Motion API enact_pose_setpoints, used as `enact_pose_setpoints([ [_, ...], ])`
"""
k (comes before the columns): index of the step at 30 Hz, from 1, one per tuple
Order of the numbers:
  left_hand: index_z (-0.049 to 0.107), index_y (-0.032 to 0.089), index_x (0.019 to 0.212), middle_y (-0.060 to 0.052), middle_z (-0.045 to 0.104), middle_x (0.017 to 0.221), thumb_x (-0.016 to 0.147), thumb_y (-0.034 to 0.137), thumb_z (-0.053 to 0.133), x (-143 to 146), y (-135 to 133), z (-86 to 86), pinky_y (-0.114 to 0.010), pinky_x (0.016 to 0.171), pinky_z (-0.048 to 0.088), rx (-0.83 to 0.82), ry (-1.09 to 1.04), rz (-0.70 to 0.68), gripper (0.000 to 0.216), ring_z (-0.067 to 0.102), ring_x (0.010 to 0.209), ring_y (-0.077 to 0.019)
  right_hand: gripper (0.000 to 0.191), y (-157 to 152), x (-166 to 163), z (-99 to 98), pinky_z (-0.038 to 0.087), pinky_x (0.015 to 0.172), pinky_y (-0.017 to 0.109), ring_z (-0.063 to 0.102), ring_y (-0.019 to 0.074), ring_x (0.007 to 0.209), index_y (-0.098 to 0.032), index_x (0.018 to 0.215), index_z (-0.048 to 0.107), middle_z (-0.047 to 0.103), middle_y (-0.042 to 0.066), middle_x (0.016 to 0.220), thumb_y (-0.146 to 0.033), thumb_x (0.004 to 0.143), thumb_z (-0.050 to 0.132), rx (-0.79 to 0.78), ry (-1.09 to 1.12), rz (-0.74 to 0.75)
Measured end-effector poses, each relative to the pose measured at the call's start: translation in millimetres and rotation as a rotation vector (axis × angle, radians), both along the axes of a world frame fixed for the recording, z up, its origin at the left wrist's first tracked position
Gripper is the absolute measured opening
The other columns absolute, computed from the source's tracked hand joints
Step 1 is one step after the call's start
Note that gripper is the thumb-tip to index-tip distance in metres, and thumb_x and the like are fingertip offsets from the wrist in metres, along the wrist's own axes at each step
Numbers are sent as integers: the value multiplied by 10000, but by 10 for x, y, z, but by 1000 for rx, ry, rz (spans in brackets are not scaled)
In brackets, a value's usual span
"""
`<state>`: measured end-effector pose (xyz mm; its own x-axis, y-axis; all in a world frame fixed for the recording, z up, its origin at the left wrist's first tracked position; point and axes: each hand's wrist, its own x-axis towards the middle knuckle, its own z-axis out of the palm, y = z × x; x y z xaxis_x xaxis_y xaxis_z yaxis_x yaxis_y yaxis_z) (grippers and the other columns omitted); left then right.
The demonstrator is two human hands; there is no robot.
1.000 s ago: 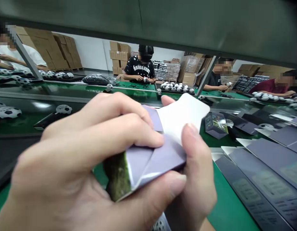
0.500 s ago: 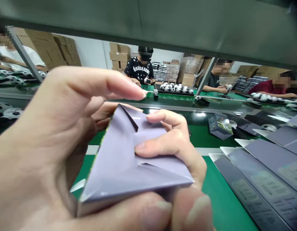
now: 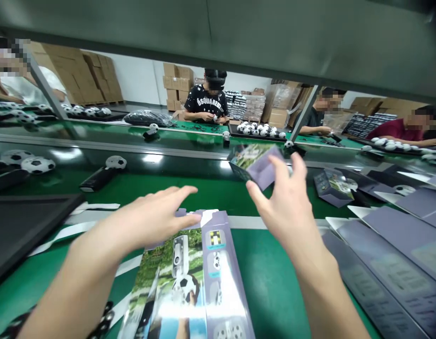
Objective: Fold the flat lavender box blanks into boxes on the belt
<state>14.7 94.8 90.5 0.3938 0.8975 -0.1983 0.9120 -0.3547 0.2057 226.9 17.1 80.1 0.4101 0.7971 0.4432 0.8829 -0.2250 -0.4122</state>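
Note:
My left hand [image 3: 157,221] reaches forward with its fingers stretched flat, fingertips on the top flap of a flat printed carton [image 3: 204,278] lying on the green table [image 3: 274,282]. The carton shows a football picture and lilac panels. My right hand [image 3: 288,202] is raised over the belt with fingers spread. A small folded lilac box [image 3: 255,162] sits tilted at its fingertips, between thumb and index finger; I cannot tell whether they still touch it.
Flat lilac cartons [image 3: 398,245] are stacked at the right. Another folded box [image 3: 327,181] lies on the belt, and toy footballs [image 3: 37,165] sit at the left. A black tray [image 3: 23,221] edges the left. Several other people work across the line.
Both hands held the folded box close to the camera. Now the left hand has dropped onto the flat carton and the right hand has carried the box out over the belt, fingers opening.

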Motion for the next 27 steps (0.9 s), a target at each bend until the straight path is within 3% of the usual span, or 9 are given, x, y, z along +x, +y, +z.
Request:
enact_pose_setpoints([
  [4, 415, 199, 1412, -146, 509, 1404, 920, 496, 558, 73, 190, -291, -559, 1040, 446, -152, 124, 6, 593, 540, 1242, -304, 410, 56, -132, -166, 519, 829, 560, 659, 402, 1028, -96, 1122, 640, 669, 213, 1109, -422, 923, 493, -489, 27, 186],
  [8, 471, 209, 1364, -124, 503, 1410, 921, 468, 572, 144, 206, -384, -554, 1058, 433, -209, 111, -107, 523, 524, 1256, -294, 367, 97, -345, -280, 528, 865, 479, 691, 273, 962, -121, 949, 689, 731, 130, 950, -453, 907, 538, -657, 60, 381],
  [11, 423, 218, 1408, -130, 487, 1431, 920, 492, 563, 143, 178, -369, -566, 1074, 416, -202, 83, -133, 577, 510, 1277, -302, 374, 95, -417, -289, 522, 844, 487, 686, 303, 967, -111, 972, 683, 730, 156, 962, -439, 919, 512, -639, 97, 419],
  [15, 411, 229, 1434, -148, 465, 1471, 874, 515, 617, 95, 111, -254, -606, 1110, 365, -116, -3, -80, 661, 458, 1346, -345, 362, 61, -411, -253, 501, 804, 557, 669, 420, 954, -99, 1000, 672, 718, 201, 923, -403, 908, 497, -531, 187, 429],
  [17, 395, 253, 1451, -165, 345, 1555, 823, 557, 635, 67, 52, -145, -649, 1126, 316, -6, -118, -32, 738, 360, 1408, -410, 448, 51, -400, -210, 496, 869, 563, 642, 401, 1059, -132, 1254, 563, 665, 204, 1151, -398, 898, 510, -420, 229, 417],
  [20, 220, 329, 1505, -60, 134, 1643, 800, 638, 547, 60, -82, 49, -603, 1172, 284, 251, -416, 8, 836, 220, 1476, -385, 797, 39, -405, -97, 515, 976, 417, 586, 250, 1212, -301, 1511, 79, 391, 115, 1514, -441, 884, 550, 14, 526, 460],
  [21, 133, 368, 1505, 4, 109, 1648, 812, 651, 502, 75, -137, 107, -537, 1195, 284, 333, -526, 3, 835, 196, 1494, -326, 816, 30, -414, -50, 536, 956, 366, 613, 211, 1176, -335, 1497, 71, 419, 82, 1500, -441, 870, 582, 199, 722, 502],
  [24, 84, 452, 1457, 117, 282, 1576, 831, 575, 524, 168, -314, 220, -349, 1183, 330, 442, -861, -70, 775, 290, 1468, -182, 442, -15, -459, 79, 584, 848, 332, 706, 204, 959, -272, 1222, 517, 695, 30, 1137, -395, 824, 665, 530, 1313, 635],
  [27, 218, 461, 1439, 123, 481, 1435, 809, 481, 629, 257, -471, 271, -334, 1105, 444, 438, -1052, -92, 753, 461, 1368, -196, 337, -49, -510, 122, 590, 839, 364, 715, 238, 931, -214, 976, 651, 737, 41, 934, -520, 857, 575, 471, 1382, 696],
])
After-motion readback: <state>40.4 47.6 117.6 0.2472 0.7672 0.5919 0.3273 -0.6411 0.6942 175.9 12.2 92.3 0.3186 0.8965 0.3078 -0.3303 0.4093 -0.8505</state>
